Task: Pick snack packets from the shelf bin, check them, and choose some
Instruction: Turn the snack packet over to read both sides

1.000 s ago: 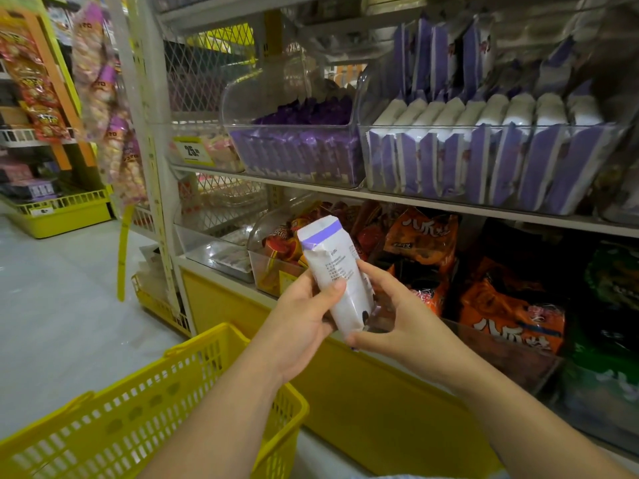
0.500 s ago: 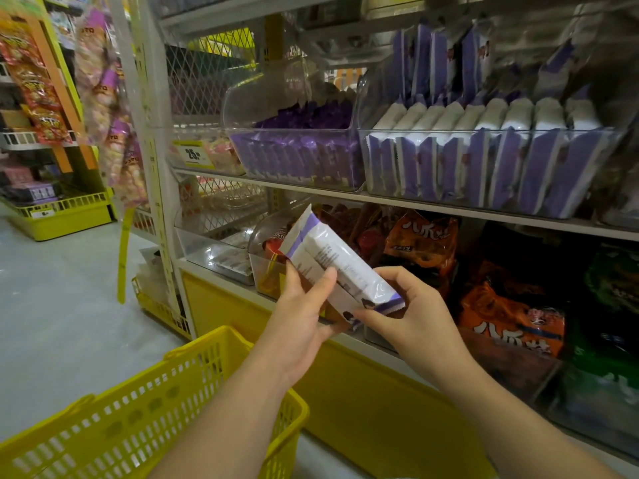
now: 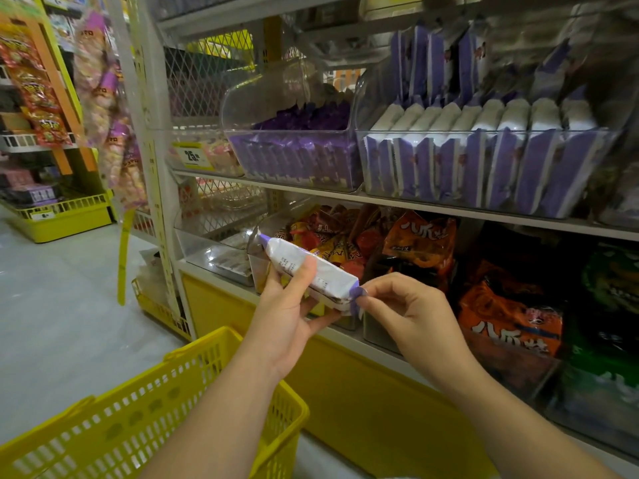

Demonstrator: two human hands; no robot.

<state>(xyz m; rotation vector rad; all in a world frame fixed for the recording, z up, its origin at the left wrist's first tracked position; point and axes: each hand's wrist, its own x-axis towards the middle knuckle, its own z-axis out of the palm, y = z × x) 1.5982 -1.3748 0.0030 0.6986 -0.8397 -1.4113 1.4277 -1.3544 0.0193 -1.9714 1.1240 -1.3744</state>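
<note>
A white snack packet with purple ends (image 3: 328, 274) lies nearly flat in front of the lower shelf, printed side up. My left hand (image 3: 287, 312) grips it from below, thumb across its top. My right hand (image 3: 404, 309) pinches the packet's purple right end between thumb and fingertips. On the upper shelf, a clear bin (image 3: 587, 136) holds a row of the same white and purple packets (image 3: 484, 157) standing on edge. A second clear bin (image 3: 242, 108) to its left holds smaller purple packets (image 3: 297, 157).
A yellow shopping basket (image 3: 166, 413) hangs below my left forearm. Orange snack bags (image 3: 508, 312) and green bags (image 3: 608, 292) fill the lower shelf bins. A yellow price tag (image 3: 192, 155) sits on the shelf edge. Hanging snack strips (image 3: 107, 98) and the aisle floor (image 3: 62, 305) are on the left.
The packet has turned from upright to lying almost flat. My left hand has taken it from below, and my right hand has slid to pinch its right end.
</note>
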